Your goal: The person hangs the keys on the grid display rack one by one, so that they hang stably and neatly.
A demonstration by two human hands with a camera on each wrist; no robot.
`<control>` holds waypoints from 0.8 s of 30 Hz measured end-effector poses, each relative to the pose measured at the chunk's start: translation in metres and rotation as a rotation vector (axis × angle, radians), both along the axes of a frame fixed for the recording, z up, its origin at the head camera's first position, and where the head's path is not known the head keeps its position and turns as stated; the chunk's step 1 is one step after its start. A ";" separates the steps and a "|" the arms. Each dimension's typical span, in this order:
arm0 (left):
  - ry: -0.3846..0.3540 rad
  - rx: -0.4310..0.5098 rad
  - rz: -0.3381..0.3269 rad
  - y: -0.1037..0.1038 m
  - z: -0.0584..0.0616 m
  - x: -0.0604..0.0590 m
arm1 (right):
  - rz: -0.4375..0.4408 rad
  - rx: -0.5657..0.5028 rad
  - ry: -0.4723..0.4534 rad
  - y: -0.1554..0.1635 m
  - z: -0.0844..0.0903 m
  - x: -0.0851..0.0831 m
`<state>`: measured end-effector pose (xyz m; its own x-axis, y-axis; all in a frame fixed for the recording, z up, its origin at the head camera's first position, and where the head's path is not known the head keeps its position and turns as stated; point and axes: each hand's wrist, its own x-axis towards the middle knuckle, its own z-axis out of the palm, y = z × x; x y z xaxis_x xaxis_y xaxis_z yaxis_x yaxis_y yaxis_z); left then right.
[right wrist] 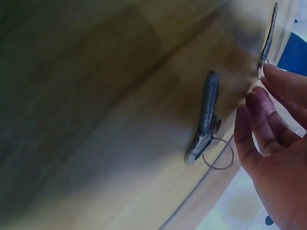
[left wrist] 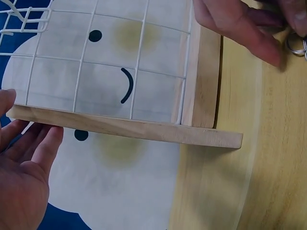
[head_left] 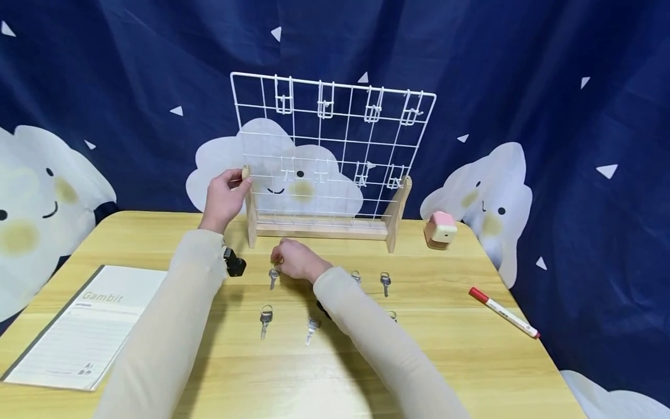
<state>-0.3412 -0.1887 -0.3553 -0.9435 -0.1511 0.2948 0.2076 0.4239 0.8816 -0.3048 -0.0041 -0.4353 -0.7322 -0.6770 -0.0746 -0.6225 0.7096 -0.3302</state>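
Note:
At the back of the table stands a white wire grid rack (head_left: 345,142) in a wooden stand (head_left: 321,231). My left hand (head_left: 226,196) grips the top of the stand's left post (left wrist: 129,127), thumb on one side and fingers on the other. In front of the rack, my right hand (head_left: 297,260) pinches the ring of a small metal key (head_left: 273,277) at its fingertips. The right wrist view shows that key (right wrist: 269,36) beyond the fingertips, and a nearer key (right wrist: 206,117) with its ring on the table.
More keys lie about: one front left (head_left: 266,320), one in the middle (head_left: 312,331), one right (head_left: 385,283), others partly behind my right sleeve. White hooks (head_left: 325,107) hang on the grid. A notebook (head_left: 89,326), a pink-and-cream block (head_left: 441,230) and a red-capped marker (head_left: 505,313) flank them.

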 end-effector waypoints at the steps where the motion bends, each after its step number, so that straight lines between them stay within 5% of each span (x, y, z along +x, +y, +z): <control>1: 0.008 -0.005 0.006 0.001 0.000 -0.001 | -0.002 0.004 0.009 0.000 -0.001 0.000; 14: -0.020 -0.006 0.047 0.000 0.001 0.001 | -0.021 -0.036 -0.030 -0.001 -0.003 -0.003; 24: -0.021 -0.012 0.071 0.001 0.003 0.002 | -0.010 -0.180 -0.085 0.011 0.018 0.009</control>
<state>-0.3391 -0.1881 -0.3524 -0.9366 -0.2139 0.2776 0.1586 0.4477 0.8800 -0.2957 0.0066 -0.4178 -0.7354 -0.6774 -0.0146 -0.5801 0.6406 -0.5032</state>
